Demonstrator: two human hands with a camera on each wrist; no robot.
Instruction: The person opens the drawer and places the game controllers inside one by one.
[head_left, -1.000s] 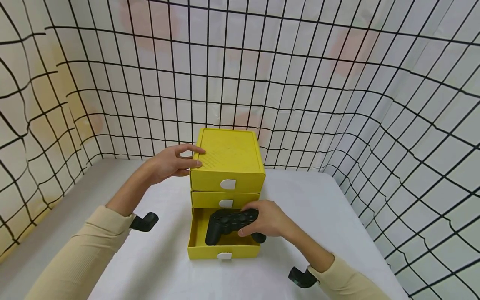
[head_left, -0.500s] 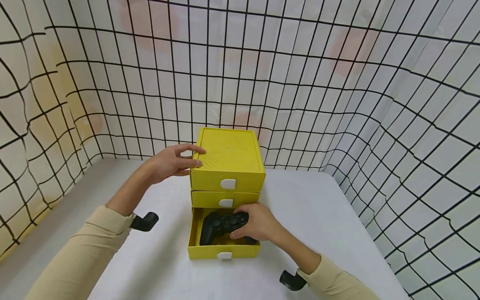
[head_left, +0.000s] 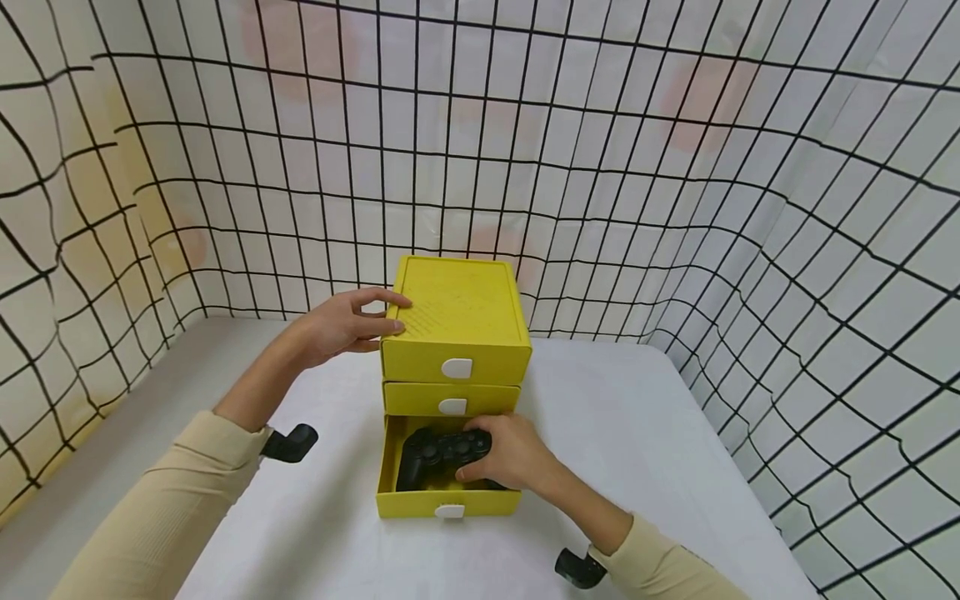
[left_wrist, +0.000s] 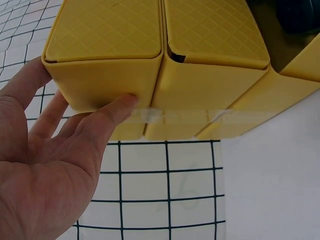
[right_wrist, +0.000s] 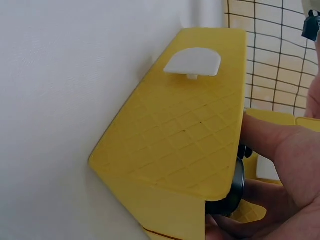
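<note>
A yellow drawer unit (head_left: pixel 465 302) with three tiers stands mid-table, its bottom drawer (head_left: pixel 408 505) pulled out. Inside that drawer lies a black game controller (head_left: pixel 442 448), whose right grip is covered by my right hand (head_left: pixel 513 450). Thumb and fingers of this hand hold the controller's right end; in the right wrist view the drawer front hides most of the controller (right_wrist: pixel 235 192). My left hand (head_left: pixel 337 327) rests against the unit's upper left edge, fingertips on the top. In the left wrist view, an extended finger of the left hand (left_wrist: pixel 55 160) presses the side wall.
White tabs mark the top drawer (head_left: pixel 408 362) and the middle drawer (head_left: pixel 408 398), both pushed in. A white cloth covers the table (head_left: pixel 607 417). Black-lined grid curtains (head_left: pixel 465 125) enclose the back and sides. Each wrist carries a small black camera mount (head_left: pixel 288 443).
My right hand has moved left and slightly down with the controller, which now sits fully within the bottom drawer instead of overhanging its right side. The left hand has stayed put.
</note>
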